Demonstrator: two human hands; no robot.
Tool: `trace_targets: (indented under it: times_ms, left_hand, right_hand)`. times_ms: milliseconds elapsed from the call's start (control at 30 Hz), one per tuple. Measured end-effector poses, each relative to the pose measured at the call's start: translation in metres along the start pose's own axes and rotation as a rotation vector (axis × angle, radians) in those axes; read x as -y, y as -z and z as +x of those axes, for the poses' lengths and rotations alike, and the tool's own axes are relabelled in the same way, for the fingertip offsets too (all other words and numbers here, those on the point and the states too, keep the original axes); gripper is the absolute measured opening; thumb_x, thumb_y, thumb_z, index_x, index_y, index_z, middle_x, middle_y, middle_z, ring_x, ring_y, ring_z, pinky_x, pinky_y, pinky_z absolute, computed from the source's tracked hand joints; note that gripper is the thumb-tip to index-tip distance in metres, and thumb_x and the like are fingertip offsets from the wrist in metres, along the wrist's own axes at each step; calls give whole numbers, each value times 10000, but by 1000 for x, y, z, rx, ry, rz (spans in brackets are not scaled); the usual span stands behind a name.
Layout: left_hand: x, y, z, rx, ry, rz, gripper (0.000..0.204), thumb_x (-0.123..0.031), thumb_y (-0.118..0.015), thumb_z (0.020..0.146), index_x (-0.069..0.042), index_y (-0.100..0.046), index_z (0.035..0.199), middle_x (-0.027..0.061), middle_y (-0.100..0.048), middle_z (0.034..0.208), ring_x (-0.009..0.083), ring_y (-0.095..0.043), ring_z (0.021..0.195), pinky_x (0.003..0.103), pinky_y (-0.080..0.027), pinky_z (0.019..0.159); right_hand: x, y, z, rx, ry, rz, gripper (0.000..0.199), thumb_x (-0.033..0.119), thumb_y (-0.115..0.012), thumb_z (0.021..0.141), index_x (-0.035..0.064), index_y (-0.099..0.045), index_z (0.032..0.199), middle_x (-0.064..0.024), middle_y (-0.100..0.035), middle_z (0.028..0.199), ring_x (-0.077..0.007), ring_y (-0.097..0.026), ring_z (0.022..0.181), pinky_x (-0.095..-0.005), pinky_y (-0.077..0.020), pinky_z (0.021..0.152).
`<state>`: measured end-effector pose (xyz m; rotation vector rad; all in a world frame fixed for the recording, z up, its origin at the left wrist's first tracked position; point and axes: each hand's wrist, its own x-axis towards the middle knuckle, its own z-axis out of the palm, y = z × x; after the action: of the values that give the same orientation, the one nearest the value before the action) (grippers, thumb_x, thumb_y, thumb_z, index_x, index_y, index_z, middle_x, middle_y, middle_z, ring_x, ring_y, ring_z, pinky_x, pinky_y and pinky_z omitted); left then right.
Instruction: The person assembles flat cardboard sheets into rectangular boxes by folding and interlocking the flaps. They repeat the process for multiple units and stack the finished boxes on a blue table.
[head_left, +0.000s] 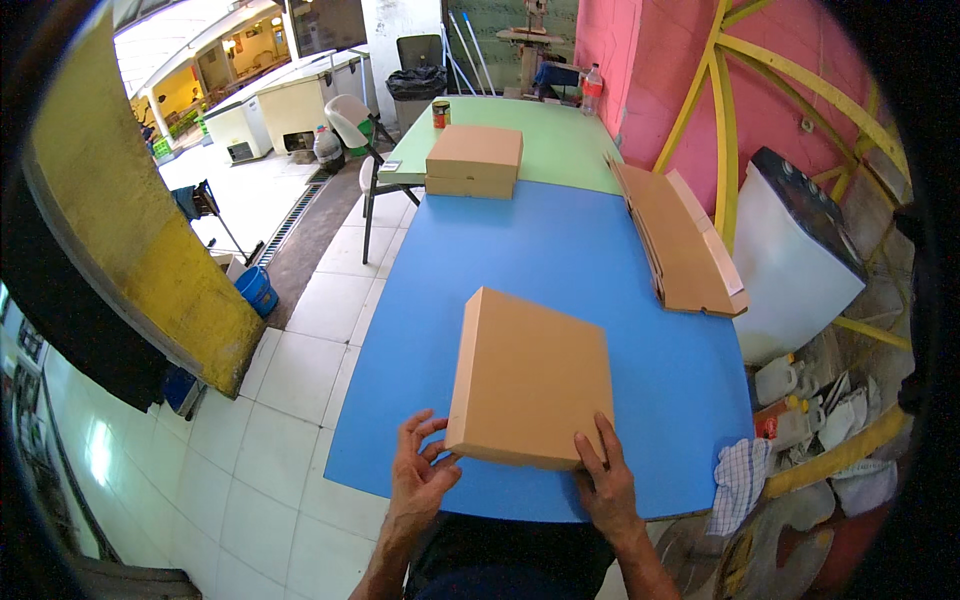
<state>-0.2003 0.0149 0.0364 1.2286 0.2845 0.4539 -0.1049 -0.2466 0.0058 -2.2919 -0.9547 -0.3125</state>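
Note:
A closed, flat cardboard box [535, 375] is at the near part of the blue tabletop, turned slightly, with its left side wall showing. My right hand [608, 485] grips its near right corner, two fingers lying over the top face and the thumb at the front edge. Beside the near left corner is my left hand [420, 468], its fingers curved and apart. Whether those fingertips touch the cardboard I cannot tell.
Farther off, stacked cardboard boxes [474, 160] straddle the blue and green tabletops. Flattened cardboard [680, 240] lies along the right edge. A checked cloth [740, 484] hangs at the near right corner. Beyond are a can [441, 114], a bottle [592, 90] and a white chair [352, 122].

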Motion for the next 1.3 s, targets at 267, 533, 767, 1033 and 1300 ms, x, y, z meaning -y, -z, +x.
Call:
trace_targets:
  times_ms: [267, 533, 767, 1033, 1300]
  left_hand:
    - [7, 5, 23, -63, 150, 104, 638, -82, -723, 871, -11, -413, 1425, 203, -601, 1188, 228, -597, 1113, 385, -532, 937]
    - [12, 19, 76, -45, -38, -45, 555, -153, -663, 930, -9, -433, 1414, 168, -592, 1221, 225, -603, 1093, 392, -548, 910]
    - [41, 17, 237, -230, 134, 180, 357, -313, -645, 953, -57, -622, 1201, 118, -649, 1020, 242, -643, 824, 406, -538, 717]
    - [80, 14, 270, -201, -320, 1110, 121, -191, -685, 857, -82, -679, 909, 105, -661, 834, 305, -656, 742, 437, -513, 653]
    - [68, 7, 269, -211, -268, 1124, 95, -148, -657, 868, -92, -635, 941, 93, -635, 841, 304, -644, 688, 431, -505, 594]
  right_hand:
    - [11, 10, 26, 9, -13, 102, 615, 133, -717, 878, 143, -461, 1436, -247, -230, 1593, -419, -451, 1357, -468, -446, 1076]
    - [-8, 17, 103, -2, -567, 1021, 572, 132, -762, 865, 109, -375, 1286, -164, -606, 1155, -213, -619, 1033, -385, -542, 885]
    - [-73, -2, 274, -196, -550, 1171, 393, 213, -705, 912, 123, -477, 1219, -84, -661, 1025, -156, -623, 889, -325, -515, 702]
    - [-151, -49, 504, -256, -513, 1084, 312, 244, -727, 882, 117, -593, 1134, -72, -652, 1009, -192, -641, 898, -383, -572, 737]
    - [-198, -117, 617, -336, -583, 908, 314, 264, -750, 846, 81, -637, 1074, -78, -655, 996, -230, -665, 877, -391, -599, 706]
